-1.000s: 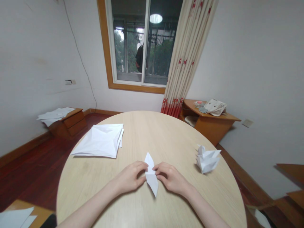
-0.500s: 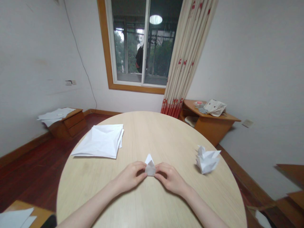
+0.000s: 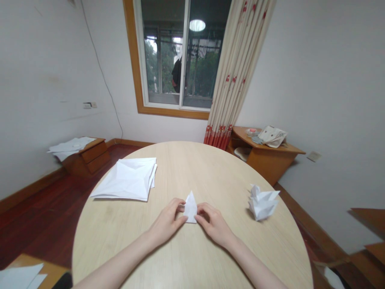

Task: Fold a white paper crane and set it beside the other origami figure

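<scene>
Between my two hands is a small piece of folded white paper, pointed at the top and straight along its bottom edge. My left hand pinches its left side, the thumb at the lower left corner. On the opposite side, my right hand grips the right edge between thumb and fingers. Both hands rest low over the round wooden table. Some fingertips are hidden behind the paper.
A stack of creased white sheets lies at the table's left. Folded paper pieces stand in a cluster on the right. Beyond the table are a small drawer cabinet, a corner desk and a curtain.
The folded paper now shows a flat, tall pointed face, where before a rounded lower part and a separate tip showed. My hands have shifted only slightly around it.
</scene>
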Available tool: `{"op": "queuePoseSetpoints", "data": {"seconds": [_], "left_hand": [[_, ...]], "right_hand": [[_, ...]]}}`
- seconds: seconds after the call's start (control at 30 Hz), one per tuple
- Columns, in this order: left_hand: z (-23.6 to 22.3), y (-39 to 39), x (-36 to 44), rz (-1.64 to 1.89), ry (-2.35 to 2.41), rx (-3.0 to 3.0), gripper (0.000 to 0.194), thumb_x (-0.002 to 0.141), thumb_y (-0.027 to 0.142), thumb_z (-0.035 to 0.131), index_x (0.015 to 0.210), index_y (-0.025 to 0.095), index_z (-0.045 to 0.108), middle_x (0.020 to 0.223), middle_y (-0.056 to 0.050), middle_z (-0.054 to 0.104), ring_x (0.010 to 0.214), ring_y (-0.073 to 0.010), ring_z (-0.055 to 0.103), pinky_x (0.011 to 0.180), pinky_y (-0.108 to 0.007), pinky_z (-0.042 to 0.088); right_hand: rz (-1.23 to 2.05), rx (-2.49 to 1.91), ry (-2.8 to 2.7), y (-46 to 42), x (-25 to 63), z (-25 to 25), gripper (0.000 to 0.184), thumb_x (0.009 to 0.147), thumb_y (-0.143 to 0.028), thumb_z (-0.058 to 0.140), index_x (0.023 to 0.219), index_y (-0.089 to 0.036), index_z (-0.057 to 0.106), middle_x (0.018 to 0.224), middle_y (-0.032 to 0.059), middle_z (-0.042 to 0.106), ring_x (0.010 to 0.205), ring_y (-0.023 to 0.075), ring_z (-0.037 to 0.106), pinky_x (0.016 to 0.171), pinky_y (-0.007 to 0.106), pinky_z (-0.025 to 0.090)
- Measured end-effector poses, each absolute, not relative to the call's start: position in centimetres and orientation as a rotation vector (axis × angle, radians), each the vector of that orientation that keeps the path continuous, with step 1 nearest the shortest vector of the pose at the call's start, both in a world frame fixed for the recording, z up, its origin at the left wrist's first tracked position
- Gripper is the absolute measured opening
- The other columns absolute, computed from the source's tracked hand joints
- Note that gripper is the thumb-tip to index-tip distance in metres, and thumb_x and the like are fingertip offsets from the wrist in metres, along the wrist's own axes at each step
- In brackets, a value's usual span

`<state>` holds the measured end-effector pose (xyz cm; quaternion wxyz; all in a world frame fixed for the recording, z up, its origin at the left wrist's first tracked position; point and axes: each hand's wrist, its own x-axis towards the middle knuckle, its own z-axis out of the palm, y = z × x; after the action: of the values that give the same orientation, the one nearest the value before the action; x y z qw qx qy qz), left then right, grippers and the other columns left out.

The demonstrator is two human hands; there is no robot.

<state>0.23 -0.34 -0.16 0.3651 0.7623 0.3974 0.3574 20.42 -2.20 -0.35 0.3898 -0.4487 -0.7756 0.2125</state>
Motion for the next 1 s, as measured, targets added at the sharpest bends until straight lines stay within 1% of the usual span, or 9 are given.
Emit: {"op": "queuePoseSetpoints", "data": {"seconds": [0.17,0.23,0.47,0.57,0.63,0.73,0.8,0.9,1.0], "left_hand": [[-0.7,-0.4,0.6,0.959,1.042,1.919,0.039,0.078,0.013,0.058,0.114,0.021,0.046,0.114,-0.007,0.058,0.096,-0.0179,0.064,0.091,-0.038,0.05],[-0.8,-0.4,0.7,0.953,1.051,1.885,0.039,0.077,0.013,0.058,0.113,0.021,0.044,0.112,-0.006,0.059,0.096,-0.018,0.064,0.091,-0.038,0.05],[-1.0,-0.2,0.8,0.993,1.03,1.955,0.023,0.077,0.012,0.057,0.096,0.021,0.048,0.098,-0.004,0.058,0.093,-0.0185,0.06,0.087,-0.036,0.049],[-1.0,-0.2,0.8,1.003,1.001,2.062,0.014,0.078,0.01,0.056,0.087,0.02,0.051,0.102,-0.005,0.056,0.097,-0.0191,0.058,0.088,-0.035,0.048],[-1.1,-0.3,0.8,0.999,0.999,2.099,0.012,0.08,0.01,0.054,0.086,0.02,0.052,0.107,-0.007,0.055,0.102,-0.0194,0.058,0.092,-0.036,0.047],[-1.2,-0.5,0.8,0.998,1.041,2.157,0.013,0.082,0.011,0.054,0.092,0.02,0.056,0.112,-0.008,0.055,0.107,-0.0199,0.058,0.095,-0.036,0.047],[-1.3,-0.5,0.7,1.002,1.087,2.226,0.02,0.083,0.013,0.055,0.102,0.019,0.059,0.116,-0.009,0.057,0.11,-0.021,0.056,0.097,-0.037,0.047],[-1.3,-0.5,0.6,0.947,1.149,2.394,0.031,0.085,0.018,0.055,0.116,0.02,0.061,0.124,-0.01,0.06,0.115,-0.0241,0.053,0.099,-0.042,0.046],[-1.1,-0.6,0.5,0.814,1.219,2.581,0.035,0.087,0.022,0.055,0.122,0.021,0.06,0.129,-0.007,0.061,0.116,-0.0274,0.052,0.1,-0.048,0.043]], "right_hand": [[0.55,-1.163,-1.932,-2.1,20.2,-0.7,0.007,0.084,-0.014,0.055,0.081,-0.02,0.057,0.084,0.0034,0.064,0.076,0.0168,0.062,0.071,0.03,0.052],[0.561,-1.186,-1.936,-2.0,20.2,-0.7,0.007,0.085,-0.014,0.054,0.082,-0.02,0.058,0.085,0.0039,0.064,0.076,0.0171,0.061,0.071,0.03,0.051],[0.547,-1.235,-1.947,-2.0,19.8,-1.1,0.008,0.084,-0.013,0.052,0.083,-0.02,0.055,0.089,0.0057,0.062,0.082,0.0191,0.059,0.077,0.034,0.049],[0.503,-1.243,-1.945,-1.9,19.8,-1.5,0.009,0.083,-0.011,0.053,0.084,-0.02,0.054,0.09,0.0064,0.06,0.087,0.0209,0.058,0.08,0.037,0.049],[0.49,-1.263,-1.93,-1.9,19.9,-1.7,0.012,0.081,-0.01,0.054,0.089,-0.019,0.054,0.091,0.0068,0.06,0.087,0.0217,0.058,0.08,0.038,0.05],[0.461,-1.284,-1.917,-1.8,20.0,-2.0,0.022,0.081,-0.01,0.056,0.101,-0.019,0.054,0.096,0.008,0.061,0.089,0.0226,0.059,0.081,0.039,0.052],[0.411,-1.272,-1.96,-1.8,20.0,-2.2,0.024,0.083,-0.01,0.054,0.105,-0.018,0.056,0.1,0.0099,0.062,0.094,0.0239,0.059,0.085,0.041,0.052],[0.312,-1.254,-2.059,-1.9,19.9,-2.3,0.025,0.087,-0.011,0.051,0.109,-0.015,0.061,0.108,0.0138,0.063,0.104,0.0259,0.057,0.092,0.043,0.05],[0.224,-1.271,-2.145,-2.1,19.7,-2.2,0.03,0.089,-0.01,0.047,0.113,-0.013,0.064,0.115,0.0157,0.063,0.108,0.0266,0.056,0.095,0.044,0.049]]}}
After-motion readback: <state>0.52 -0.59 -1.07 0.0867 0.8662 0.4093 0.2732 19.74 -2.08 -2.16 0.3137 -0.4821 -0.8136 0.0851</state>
